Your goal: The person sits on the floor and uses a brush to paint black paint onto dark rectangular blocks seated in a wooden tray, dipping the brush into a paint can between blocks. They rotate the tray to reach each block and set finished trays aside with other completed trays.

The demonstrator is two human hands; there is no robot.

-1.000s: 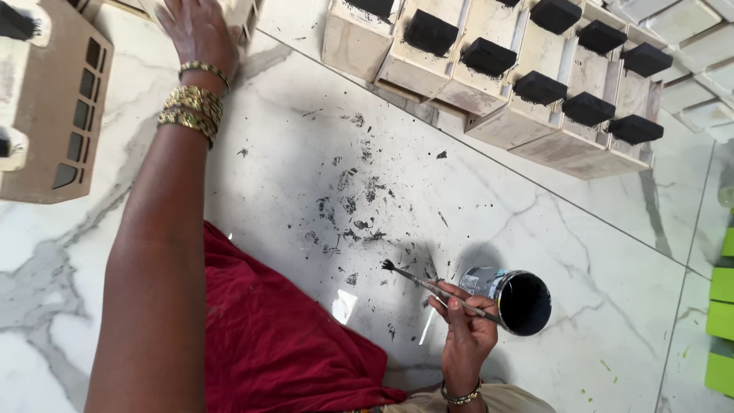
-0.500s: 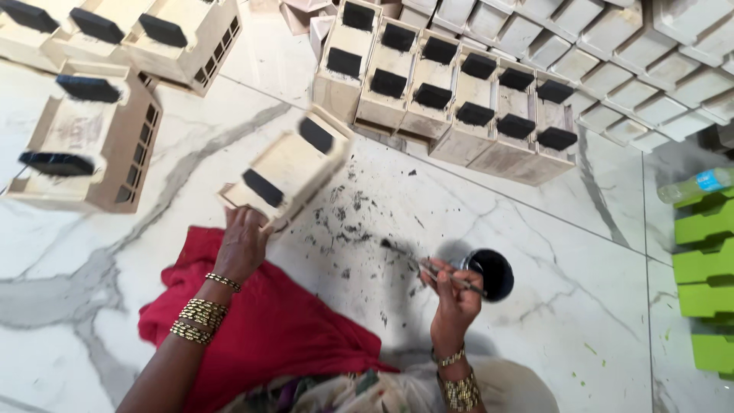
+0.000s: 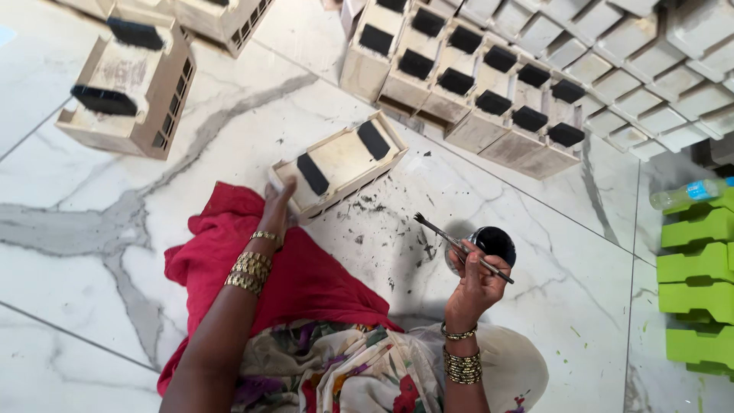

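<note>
At the centre of the frame the left hand (image 3: 277,205) grips the near end of a pale wooden tray (image 3: 339,164), fingers curled over its edge; the tray lies tilted on the white marble floor (image 3: 92,252) and carries two black painted patches. At lower right of centre the right hand (image 3: 474,284) is closed around a thin paintbrush (image 3: 461,246), whose dark bristle tip points to the upper left. Just behind that hand, touching it, sits one small round tin of black paint (image 3: 493,243). Dark paint specks dot the floor between tray and tin.

Along the top, right of centre, runs a row of similar trays (image 3: 466,84); about nine black patches show on them, and further unpainted ones lie beyond to the upper right. At upper left stands one more tray (image 3: 126,88) with two black patches. At the right edge lie four green moulded pieces (image 3: 696,268) stacked down the frame, with one clear plastic bottle (image 3: 688,193) above them. A red cloth (image 3: 306,279) covers the person's lap.
</note>
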